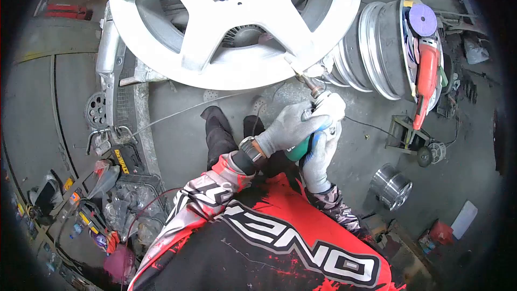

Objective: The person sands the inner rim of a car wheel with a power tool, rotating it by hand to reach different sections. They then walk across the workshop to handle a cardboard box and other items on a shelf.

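Observation:
A white five-spoke alloy wheel [247, 73] lies face up in front of me, raised above the floor. Both of my gloved hands are closed around a green die grinder [298, 151], its metal nose pointing up towards the wheel. The slim tip reaches the lower right part of the rim; whether it touches cannot be made out. My left hand [285, 128], with a watch at the wrist, wraps over the tool from the left. My right hand [322, 159] grips it from the right side. Fingers and gloves hide much of the tool's body.
To the right, a red angle grinder [427, 73] with a purple disc [423, 20] rests on stacked wheels [371, 51]. A shiny metal cylinder [391, 187] and a small wheeled stand [406, 133] are on the floor. Bags and toolboxes [134, 183] crowd the lower left. A cable crosses the floor.

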